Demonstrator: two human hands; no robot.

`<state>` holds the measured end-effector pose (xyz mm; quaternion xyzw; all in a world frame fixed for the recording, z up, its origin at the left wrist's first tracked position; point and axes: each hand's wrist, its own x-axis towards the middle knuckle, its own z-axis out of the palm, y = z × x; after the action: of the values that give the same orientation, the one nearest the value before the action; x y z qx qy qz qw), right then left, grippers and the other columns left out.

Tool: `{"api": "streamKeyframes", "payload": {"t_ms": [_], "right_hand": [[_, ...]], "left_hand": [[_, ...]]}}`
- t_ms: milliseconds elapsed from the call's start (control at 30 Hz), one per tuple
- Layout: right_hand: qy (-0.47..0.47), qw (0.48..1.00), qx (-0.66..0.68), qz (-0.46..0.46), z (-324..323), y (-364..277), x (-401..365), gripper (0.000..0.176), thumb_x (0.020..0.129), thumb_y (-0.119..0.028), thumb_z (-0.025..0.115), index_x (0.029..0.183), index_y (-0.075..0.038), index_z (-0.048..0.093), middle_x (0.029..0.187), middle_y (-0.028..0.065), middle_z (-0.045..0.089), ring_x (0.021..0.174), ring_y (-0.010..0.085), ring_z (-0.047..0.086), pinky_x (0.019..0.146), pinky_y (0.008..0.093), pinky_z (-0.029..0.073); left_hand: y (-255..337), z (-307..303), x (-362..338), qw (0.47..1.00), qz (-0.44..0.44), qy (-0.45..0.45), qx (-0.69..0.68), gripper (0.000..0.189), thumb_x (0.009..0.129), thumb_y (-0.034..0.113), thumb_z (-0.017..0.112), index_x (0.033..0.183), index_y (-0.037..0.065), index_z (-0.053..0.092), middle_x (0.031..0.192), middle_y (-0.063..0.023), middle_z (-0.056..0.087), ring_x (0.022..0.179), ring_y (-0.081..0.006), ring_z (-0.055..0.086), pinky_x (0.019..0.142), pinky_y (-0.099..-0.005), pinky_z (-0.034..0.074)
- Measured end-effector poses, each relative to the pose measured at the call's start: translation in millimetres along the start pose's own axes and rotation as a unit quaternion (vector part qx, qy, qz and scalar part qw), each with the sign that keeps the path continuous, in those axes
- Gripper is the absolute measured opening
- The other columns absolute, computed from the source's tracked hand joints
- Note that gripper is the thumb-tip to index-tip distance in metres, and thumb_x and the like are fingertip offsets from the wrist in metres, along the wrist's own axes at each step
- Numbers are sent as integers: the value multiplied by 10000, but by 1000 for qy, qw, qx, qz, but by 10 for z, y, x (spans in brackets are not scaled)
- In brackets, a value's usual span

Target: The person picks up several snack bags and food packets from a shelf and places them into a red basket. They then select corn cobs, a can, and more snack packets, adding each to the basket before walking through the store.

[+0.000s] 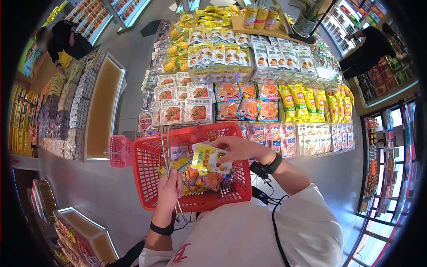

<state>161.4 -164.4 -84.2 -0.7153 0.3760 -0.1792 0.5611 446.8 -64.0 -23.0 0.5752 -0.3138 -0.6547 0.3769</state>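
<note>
My left hand is closed round the metal handle of a red shopping basket. Over the basket's opening, my right hand grips a yellow and white snack pouch by its right side, with the printed front facing up. Beneath the pouch, several colourful snack packets lie inside the basket, partly hidden by the pouch and my left hand. A white packet with dark lettering leans near the basket's far wall.
A tiered display of bagged snacks stands just beyond the basket. A second red basket is on the floor at left. Two people in dark clothing, one at the left shelf and one at the right, stand farther off.
</note>
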Motion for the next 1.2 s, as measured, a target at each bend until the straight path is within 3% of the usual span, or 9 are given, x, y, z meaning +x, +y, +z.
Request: {"api": "streamKeyframes", "payload": {"t_ms": [67,200,267,400,500,600,700,933,1200], "right_hand": [[93,986,-116,-82,-46,85,-23,606,803,-247,765,1304,-12,517,1166,99,611,1040,161,597,906,329,491],[270,962,-49,7,-810,117,42,574,826,-266,752,1289,-11,529,1211,142,599,1067,213,603,899,344,505],[445,886,-127,22,-1335,461,130,512,784,-325,752,1175,-37,590,1095,178,621,998,304,599,885,392,487],[584,721,-366,72,-2388,933,70,550,732,-357,762,1181,-80,605,1264,229,520,1167,408,495,982,467,422],[569,656,-481,120,-2812,980,36,547,719,-362,753,1201,-148,608,1333,213,463,1231,433,453,1021,523,383],[463,683,-483,293,-2955,909,52,635,685,-391,765,1261,-211,568,1366,197,437,1275,452,415,1042,595,328],[403,757,-338,387,-3087,810,127,735,659,-409,775,1316,-217,509,1440,201,368,1305,474,379,1041,649,289],[370,755,-352,411,-3134,786,123,883,651,-434,750,1424,-258,359,1457,233,339,1284,478,418,1001,681,322],[397,764,-369,350,-3183,1066,117,734,762,-444,656,1401,-193,398,1459,286,325,1269,507,418,1023,670,294]], "left_hand": [[-19,-6,9,1000,-1,7,1,382,1043,322,390,738,94,429,534,16,367,409,-89,362,372,-243,318],[-35,2,6,1000,0,9,-9,367,1041,319,396,751,96,429,520,13,365,398,-93,355,367,-243,316],[1,20,2,1000,-8,8,-11,364,1039,316,402,750,96,430,507,8,370,391,-96,355,363,-244,309],[20,27,20,1000,3,6,11,375,1037,322,405,739,97,423,500,6,369,391,-101,365,366,-246,303],[58,86,5,1000,-2,20,17,377,1038,316,404,732,96,415,493,4,363,389,-106,369,369,-249,306],[65,80,-1,1000,0,17,22,371,1039,303,404,732,95,409,489,0,356,388,-110,368,372,-251,309],[53,86,6,1000,1,22,18,374,1039,300,406,727,95,409,489,-3,355,387,-113,365,373,-253,305],[89,161,-4,999,-10,42,10,382,1039,306,407,718,98,419,491,-3,353,384,-114,359,372,-255,303],[67,155,-14,999,-6,45,17,367,1035,309,418,736,96,429,496,1,356,370,-110,341,364,-261,300]]}}
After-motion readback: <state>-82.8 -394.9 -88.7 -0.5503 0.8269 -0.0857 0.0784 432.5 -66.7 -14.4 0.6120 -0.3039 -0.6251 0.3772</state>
